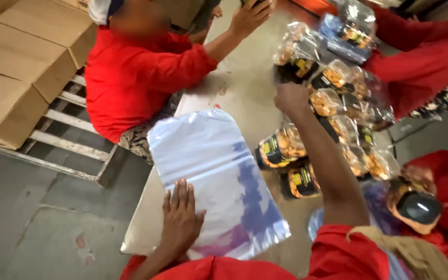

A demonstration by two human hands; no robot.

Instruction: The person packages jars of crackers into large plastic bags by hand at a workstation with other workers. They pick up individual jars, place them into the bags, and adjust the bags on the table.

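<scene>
Your left hand (pixel 181 218) lay flat, fingers spread, on the stack of clear plastic bags (pixel 216 176) at the near table (pixel 245 78) edge: thin, limp, slippery film, probably best pinched at a corner. Your right hand (pixel 291 98) reached into the snack packs (pixel 333 103), fingers curled (can't tell if anything was gripped). Packs looked light, crinkly. Co-workers in red sleeves (pixel 421 62) crowded the far side; cardboard boxes (pixel 22 57) stood left.

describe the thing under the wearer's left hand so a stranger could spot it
Start at the long pale table running up the middle of the view. At its near end, the left hand lies flat on a stack of clear bags. Unlike the snack packs the right hand reaches for, it is flat, empty and glossy, with a bluish sheen.
</scene>
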